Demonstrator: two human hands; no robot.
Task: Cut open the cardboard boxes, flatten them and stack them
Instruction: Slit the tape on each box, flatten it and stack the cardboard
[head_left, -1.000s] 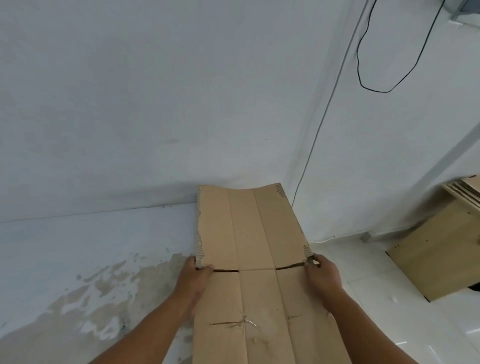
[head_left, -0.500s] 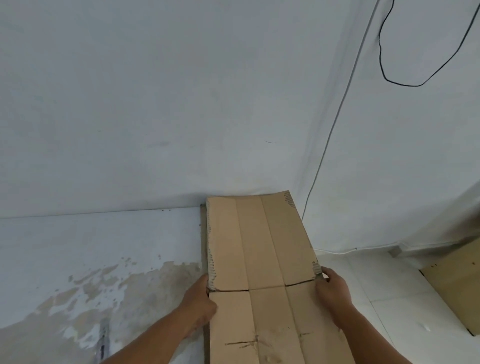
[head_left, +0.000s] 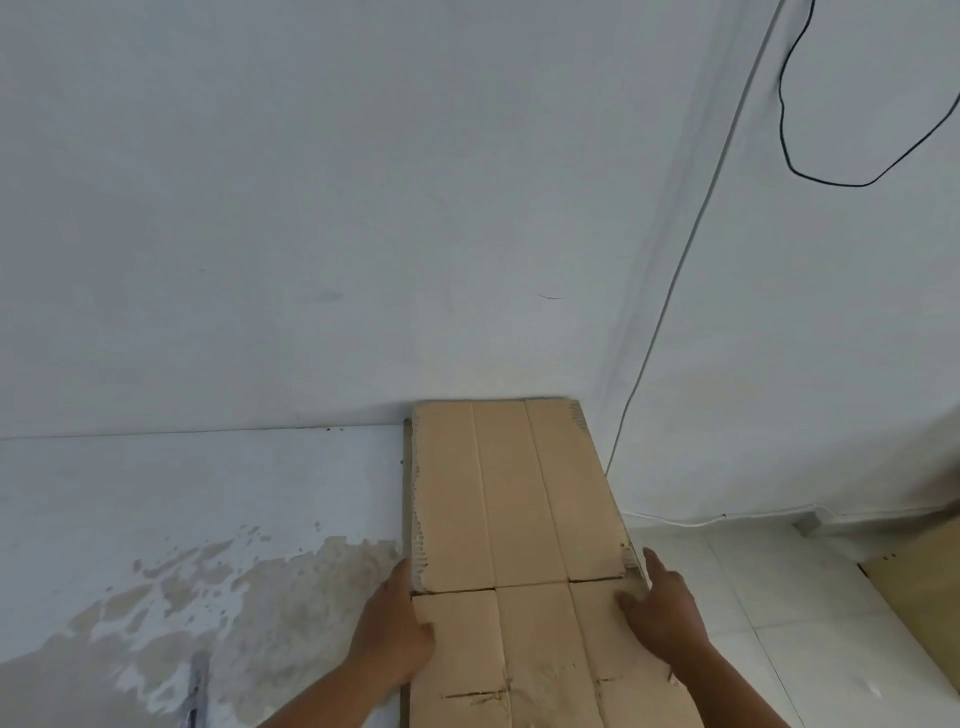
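Well, the flat cardboard (head_left: 519, 519) lies on the right end of the white bench (head_left: 208, 519), with its far end against the wall (head_left: 311, 208). The left hand (head_left: 395, 629) lies along the cardboard's left edge, fingers straight and thumb on top. The right hand (head_left: 665, 618) rests on the right edge with loose, straight fingers. Neither hand grasps it. A black wire (head_left: 810, 171) hangs on the wall.

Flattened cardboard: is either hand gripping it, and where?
No clear grip: left hand and right hand press the flattened cardboard at its side edges.
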